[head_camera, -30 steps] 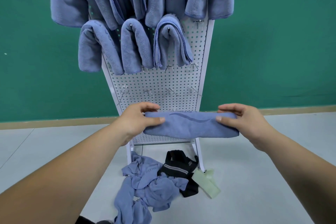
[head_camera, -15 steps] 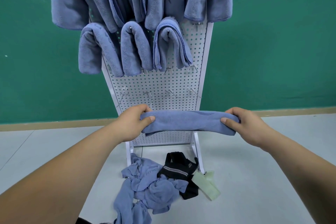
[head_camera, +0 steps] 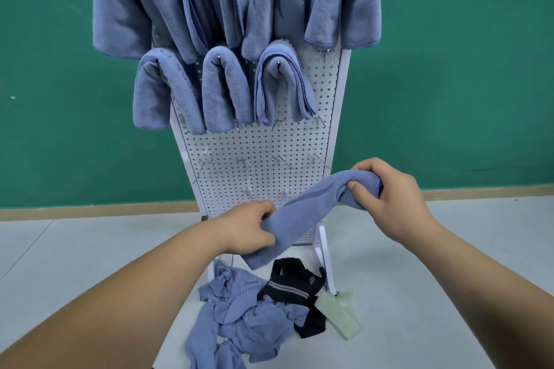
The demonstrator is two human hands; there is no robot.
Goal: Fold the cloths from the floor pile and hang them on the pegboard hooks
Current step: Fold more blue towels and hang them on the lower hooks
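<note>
A moment ago the folded blue microfibre cloth strip (head_camera: pixel 302 207) was stretched level between the two hands; now it slopes from lower centre up to the right. The left hand (head_camera: pixel 248 228) has dropped below the middle of the frame, its fingers curled over the strip's lower part so that a short tail hangs beneath it. The right hand (head_camera: pixel 386 198) has risen, its fingers and thumb clamped round the bunched upper end. The strip is held in the air in front of the lower part of the white perforated metal pegboard (head_camera: pixel 260 147), touching no hook. I judge the folding done and the cloth being turned to drape over a hook. Across the upper frame, seven hung blue cloths (head_camera: pixel 224 90) cover the board's top two rows. The lower three droop onto the row of hooks beneath them, which could crowd a cloth hung there. The bare metal hooks (head_camera: pixel 317 159) in the rows lower down look freer, and one more shows at the right end of the second row. On the pale grey floor (head_camera: pixel 90 249) at lower centre lies the crumpled pile of blue cloths (head_camera: pixel 239 314). Right of it lie a black garment with a grey stripe (head_camera: pixel 287 287) and a pale green folded cloth (head_camera: pixel 338 311), both against the board's foot, so more folding remains.
</note>
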